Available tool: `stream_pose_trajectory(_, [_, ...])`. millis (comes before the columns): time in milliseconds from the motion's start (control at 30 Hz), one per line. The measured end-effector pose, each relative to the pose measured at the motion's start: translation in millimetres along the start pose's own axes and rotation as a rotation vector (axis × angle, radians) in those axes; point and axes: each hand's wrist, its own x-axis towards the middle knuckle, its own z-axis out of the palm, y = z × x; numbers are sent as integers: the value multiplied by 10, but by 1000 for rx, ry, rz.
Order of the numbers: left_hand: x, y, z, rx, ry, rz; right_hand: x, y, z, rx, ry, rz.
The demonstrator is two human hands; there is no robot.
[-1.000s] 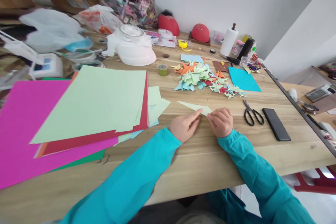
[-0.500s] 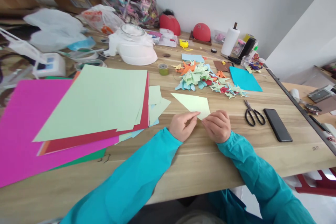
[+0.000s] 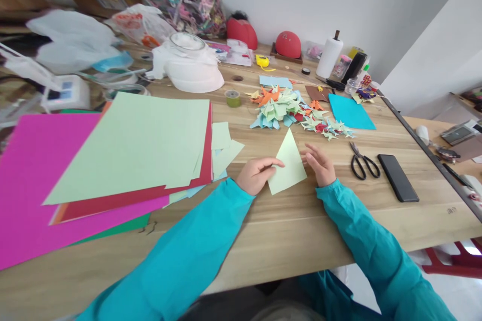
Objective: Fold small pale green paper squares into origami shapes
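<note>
A folded piece of pale green paper (image 3: 289, 168), roughly a kite or triangle with its point away from me, is between my hands above the table. My left hand (image 3: 258, 174) grips its left edge, thumb and forefinger closed on it. Just right of the paper, my right hand (image 3: 319, 164) has its fingers apart and holds nothing. Beyond the paper lies a heap of folded paper shapes (image 3: 280, 108) in green, orange, blue and red.
Large coloured sheets (image 3: 135, 145) are stacked at left, with smaller paper pieces (image 3: 228, 155) beside them. Black-handled scissors (image 3: 363, 163) and a phone (image 3: 398, 177) lie to the right. A blue sheet (image 3: 351, 111), a tape roll (image 3: 233, 98) and a white cap (image 3: 194, 72) sit farther back.
The paper has turned so its point now faces away instead of left. My right hand has let go of it and opened, moving slightly right; my left hand still holds the paper.
</note>
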Motion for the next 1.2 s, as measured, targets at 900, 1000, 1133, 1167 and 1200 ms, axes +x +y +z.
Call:
stream_pose_trajectory(900, [-24,-118,3,127,136,280,-67,-50,-20,62,-89,48])
stream_pose_trajectory(1000, [-26,-103,2,85,236,217,-67,-27,-25,105,-193,-5])
stream_pose_trajectory(1133, [-28,-79,24,23,224,216,-91,-52,36,46,-256,-170])
stream_pose_trajectory(1167, [-30,-69,33,13,206,224,-100,-69,53,20,-245,-196])
stream_pose_trajectory(1200, [-32,-56,44,8,198,228,-109,-86,67,0,-221,-210])
